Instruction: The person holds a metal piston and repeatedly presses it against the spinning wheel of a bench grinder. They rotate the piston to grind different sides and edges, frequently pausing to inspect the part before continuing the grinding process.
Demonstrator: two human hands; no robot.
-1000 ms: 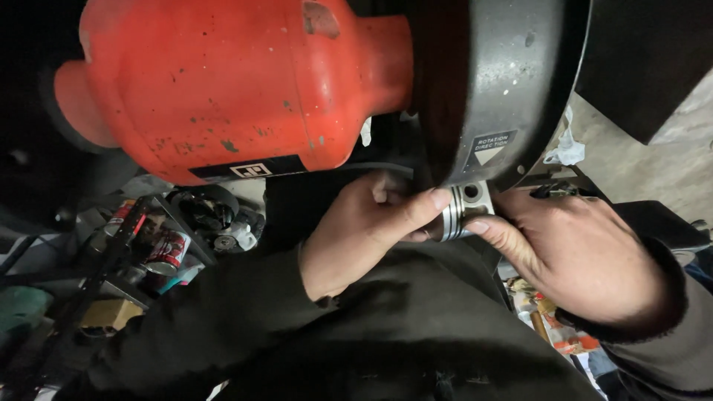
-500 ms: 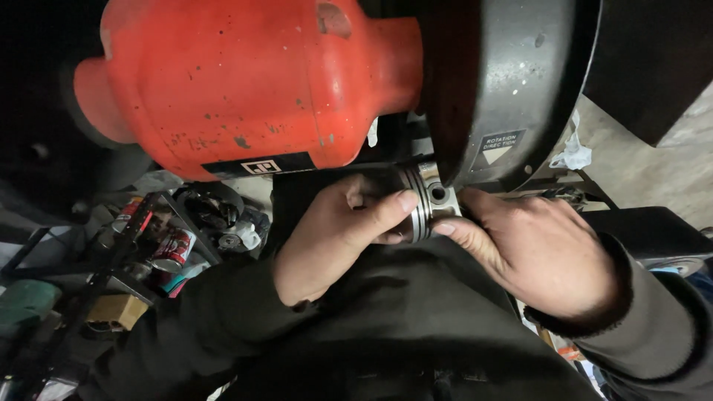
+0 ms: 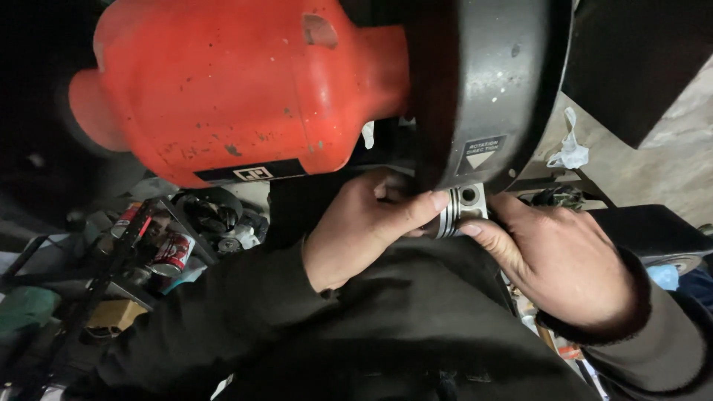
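1. While pinching the small silvery metal piston with grooved ring bands from both sides, the person is holding it right at the lower edge of the dark grey round wheel guard.
2. Left hand fingers are closing on its near side; right hand fingers are gripping the far side, probably steadying it against the wheel.
3. Beside the guard, the orange-red motor housing is sitting above cluttered cans.

A red can and perhaps a white rag lie nearby.
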